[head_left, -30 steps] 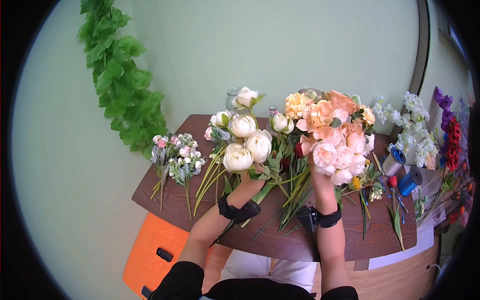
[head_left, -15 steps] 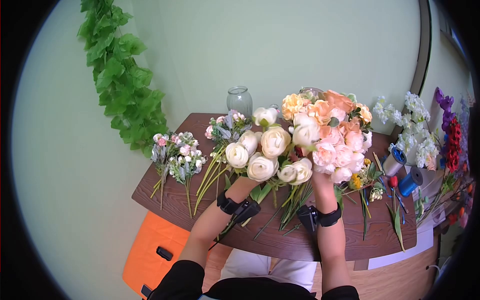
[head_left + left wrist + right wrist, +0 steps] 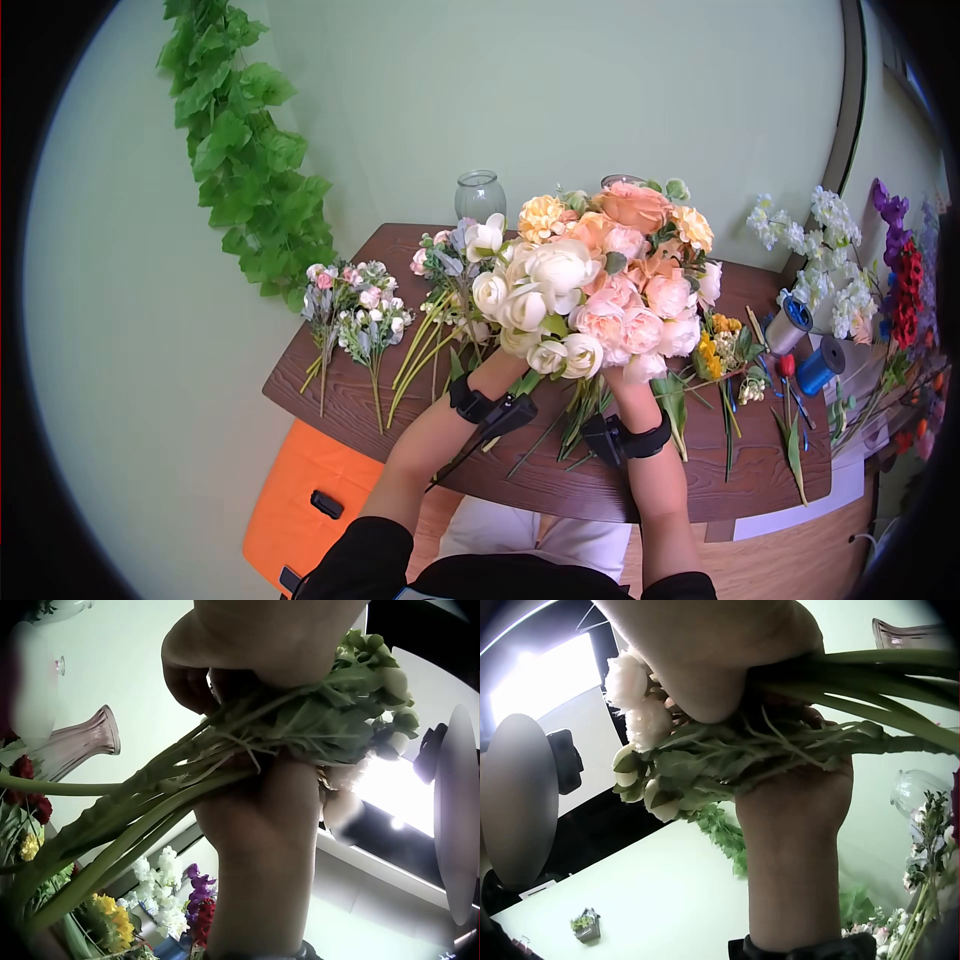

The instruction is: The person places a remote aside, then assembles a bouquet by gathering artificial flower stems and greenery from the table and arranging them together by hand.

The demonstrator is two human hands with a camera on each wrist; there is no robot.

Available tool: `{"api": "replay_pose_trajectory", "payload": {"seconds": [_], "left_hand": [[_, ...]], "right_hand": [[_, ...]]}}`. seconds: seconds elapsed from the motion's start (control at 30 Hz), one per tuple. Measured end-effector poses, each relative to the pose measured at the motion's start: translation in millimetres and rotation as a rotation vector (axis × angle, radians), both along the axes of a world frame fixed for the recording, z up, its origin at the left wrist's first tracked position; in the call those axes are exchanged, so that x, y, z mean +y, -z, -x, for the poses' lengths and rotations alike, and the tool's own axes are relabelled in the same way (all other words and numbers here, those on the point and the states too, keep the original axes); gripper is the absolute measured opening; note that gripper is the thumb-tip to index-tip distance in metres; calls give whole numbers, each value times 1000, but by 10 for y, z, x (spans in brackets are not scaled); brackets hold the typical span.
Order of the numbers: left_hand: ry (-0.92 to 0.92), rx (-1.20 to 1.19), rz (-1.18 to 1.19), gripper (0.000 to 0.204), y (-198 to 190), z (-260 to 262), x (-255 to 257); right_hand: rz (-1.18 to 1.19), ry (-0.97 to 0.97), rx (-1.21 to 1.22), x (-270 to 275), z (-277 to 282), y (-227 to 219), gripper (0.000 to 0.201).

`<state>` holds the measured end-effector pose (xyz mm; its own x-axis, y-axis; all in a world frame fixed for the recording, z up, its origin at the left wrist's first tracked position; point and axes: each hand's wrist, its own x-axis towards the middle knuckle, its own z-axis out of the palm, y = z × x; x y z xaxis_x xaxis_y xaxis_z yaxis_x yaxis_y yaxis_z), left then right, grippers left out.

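My left hand (image 3: 508,364) grips the green stems (image 3: 735,761) of a bunch of white artificial peonies (image 3: 545,275). In my right hand (image 3: 622,380) is a bouquet of pink and peach artificial flowers (image 3: 640,325), held by its gathered stems (image 3: 870,686). The two bunches meet side by side above the table, the white heads overlapping the left of the pink ones. Both wrist views show the hands close together from below, with long bare stems reaching out past them. Leaves and the flower heads hide most of my fingers in the head view.
The dark wooden table (image 3: 480,478) carries small floral sprigs (image 3: 370,325) at left, a glass vase (image 3: 480,195) at the back, blue ribbon spools (image 3: 820,364) and a red tulip (image 3: 786,364) at right. White blossoms (image 3: 835,255) stand beyond the right edge. An orange seat (image 3: 290,500) sits below left.
My left hand has brought the white peonies rightward and down against the pink bouquet. The pink bouquet has shifted slightly left and tilted. The glass vase behind has come into view.
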<state>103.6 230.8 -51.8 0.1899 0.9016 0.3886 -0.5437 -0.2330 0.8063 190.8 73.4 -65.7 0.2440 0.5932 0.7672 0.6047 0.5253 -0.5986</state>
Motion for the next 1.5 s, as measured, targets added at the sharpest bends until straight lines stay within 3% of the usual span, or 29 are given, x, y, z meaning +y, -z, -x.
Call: {"api": "replay_pose_trajectory", "payload": {"seconds": [0.17, 0.2, 0.27, 0.43, 0.47, 0.57, 0.6, 0.63, 0.67, 0.83, 0.9, 0.97, 1.0, 1.07, 1.13, 1.5], "left_hand": [[75, -75, 106, 32, 299, 221, -69], [89, -90, 127, 32, 451, 479, -153], [117, -121, 171, 32, 211, 29, 41], [194, -197, 279, 31, 213, -108, 176], [211, -213, 300, 31, 603, 514, -19], [259, -258, 364, 31, 668, 624, 26], [275, -273, 385, 31, 687, 622, 40], [247, -250, 42, 25, -334, 580, -825], [149, -365, 60, 21, -584, 568, -974], [172, -357, 70, 38, -771, 742, -987], [158, -359, 71, 40, -782, 712, -1064], [-54, -254, -20, 43, -718, 608, -1146], [-264, -90, -167, 36, -592, 561, -1115], [-736, 697, -833, 34, -451, 638, -1140], [-409, 593, -587, 39, -142, 540, -1207], [-377, 614, -553, 38, -98, 662, -1293]], "right_hand": [[15, -220, 258, 2, 107, -127, 44], [19, -265, 309, -9, 142, -137, 44], [28, -355, 412, -22, 168, -175, 46], [47, -572, 669, -86, 251, -242, 49], [47, -571, 668, -80, 212, -238, 49], [-139, 109, -69, -21, -85, -152, 48], [-236, 182, -93, 25, -176, -91, 47], [-236, 181, -94, 18, -167, -120, 47], [-242, 257, -129, -11, -140, -181, 46], [-271, 640, -304, -198, 16, -504, 40], [-249, 614, -306, -185, -28, -403, 41], [-206, 560, -310, -74, -45, -359, 43], [-184, 533, -313, -134, -1, -277, 44], [-142, 478, -319, 6, 95, -221, 47], [-100, 424, -325, -54, 146, -26, 49], [2, 212, -288, 118, 111, 242, 54]]}}
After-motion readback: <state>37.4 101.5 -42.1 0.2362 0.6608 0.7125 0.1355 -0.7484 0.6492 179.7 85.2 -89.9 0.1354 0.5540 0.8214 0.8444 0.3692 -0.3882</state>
